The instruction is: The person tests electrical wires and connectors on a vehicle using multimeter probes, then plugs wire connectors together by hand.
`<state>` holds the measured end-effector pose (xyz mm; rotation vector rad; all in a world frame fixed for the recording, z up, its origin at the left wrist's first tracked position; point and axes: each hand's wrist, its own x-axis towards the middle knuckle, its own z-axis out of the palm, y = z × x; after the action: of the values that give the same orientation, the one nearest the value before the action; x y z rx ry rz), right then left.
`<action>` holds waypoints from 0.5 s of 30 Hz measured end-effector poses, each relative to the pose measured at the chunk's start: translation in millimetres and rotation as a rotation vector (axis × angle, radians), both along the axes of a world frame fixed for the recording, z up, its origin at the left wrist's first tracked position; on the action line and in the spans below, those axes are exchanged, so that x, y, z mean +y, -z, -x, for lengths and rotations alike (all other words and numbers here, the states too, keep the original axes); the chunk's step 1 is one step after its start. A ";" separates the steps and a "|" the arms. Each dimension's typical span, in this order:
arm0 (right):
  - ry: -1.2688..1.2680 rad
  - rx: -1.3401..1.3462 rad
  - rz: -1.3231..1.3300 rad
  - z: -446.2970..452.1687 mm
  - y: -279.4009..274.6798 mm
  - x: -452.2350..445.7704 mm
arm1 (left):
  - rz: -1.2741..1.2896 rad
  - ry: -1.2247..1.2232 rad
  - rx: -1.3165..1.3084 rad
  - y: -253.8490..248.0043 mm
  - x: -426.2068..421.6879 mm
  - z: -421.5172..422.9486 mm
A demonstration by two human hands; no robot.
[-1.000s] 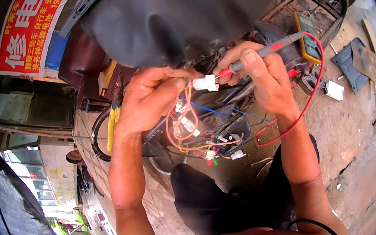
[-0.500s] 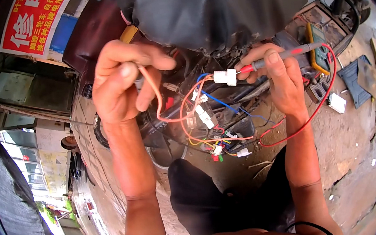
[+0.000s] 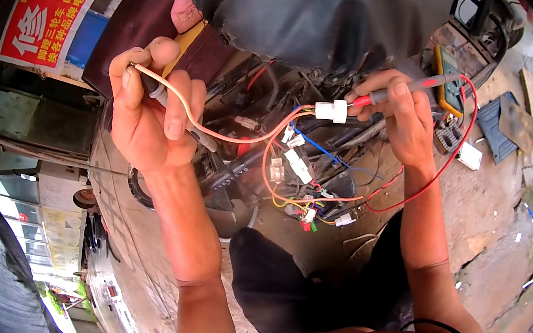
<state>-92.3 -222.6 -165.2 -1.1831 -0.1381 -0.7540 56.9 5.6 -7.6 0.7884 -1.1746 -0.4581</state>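
My left hand (image 3: pixel 153 124) is closed, pinching the end of an orange wire (image 3: pixel 209 136) between thumb and fingers. A black test probe (image 3: pixel 151 86) with a grey collar lies in the same hand, its tip close to the wire end. The wire runs right to a white plug connector (image 3: pixel 331 111). My right hand (image 3: pixel 404 109) grips a red and grey test probe (image 3: pixel 426 83), which points into the connector's right end; the tip itself is hidden. A red lead (image 3: pixel 456 143) loops down from this probe.
Below hang several loose white connectors (image 3: pixel 298 166) and a blue wire (image 3: pixel 324 151). A black seat-like cover (image 3: pixel 333 5) overhangs the frame. At the right stand a yellow multimeter (image 3: pixel 448 81) and a black tray (image 3: pixel 496 128). A red sign (image 3: pixel 40 31) hangs at upper left.
My left hand has moved up and left, drawing the orange wire out straighter. The black probe in it now shows clearly. The white connector has shifted slightly right, with the red probe still at it.
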 end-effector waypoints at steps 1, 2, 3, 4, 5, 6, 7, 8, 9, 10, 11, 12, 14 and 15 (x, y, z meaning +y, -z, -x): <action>0.005 -0.003 0.005 -0.2 0.2 0.0 | 0.016 -0.013 0.010 -0.4 -0.4 0.7; 0.009 -0.005 0.009 -0.4 0.6 0.1 | 0.032 -0.026 0.020 -0.7 -0.6 1.5; 0.008 -0.004 0.009 -0.4 1.5 0.0 | 0.036 -0.046 0.010 -0.7 -0.4 1.5; 0.007 -0.003 0.013 -0.5 2.2 -0.9 | 0.045 -0.066 0.001 -0.7 -0.3 1.1; 0.005 0.000 0.020 -0.8 2.6 -1.6 | 0.056 -0.087 -0.007 -0.4 0.1 1.2; 0.010 0.006 0.011 -1.2 3.1 -1.9 | 0.035 -0.091 -0.026 -0.7 -0.2 2.6; 0.016 0.014 0.004 -1.6 4.0 -1.8 | 0.016 -0.095 -0.044 -1.9 -1.0 4.7; 0.022 0.023 -0.002 -1.9 5.3 -1.5 | -0.002 -0.099 -0.060 -2.6 -1.8 6.4; 0.016 0.019 -0.010 -2.0 6.9 -1.5 | 0.009 -0.116 -0.061 -2.7 -3.1 7.0; 0.012 0.014 -0.015 -2.5 8.3 -2.1 | 0.018 -0.134 -0.063 -2.0 -2.9 6.3; 0.007 0.010 -0.020 -3.0 9.5 -2.3 | 0.027 -0.153 -0.064 -0.9 -1.9 5.5; 0.002 -0.004 -0.019 -3.6 10.2 -2.2 | 0.036 -0.170 -0.065 0.1 -1.3 4.6; -0.005 -0.030 -0.017 -4.7 11.9 -2.7 | 0.061 -0.202 -0.041 1.5 -0.3 4.5; -0.005 -0.029 -0.010 -4.9 14.3 -4.5 | 0.070 -0.207 -0.032 1.5 -0.5 4.7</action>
<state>-87.4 -227.1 -179.5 -1.1623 -0.1610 -0.7664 52.2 5.1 -9.1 0.8493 -1.1194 -0.2331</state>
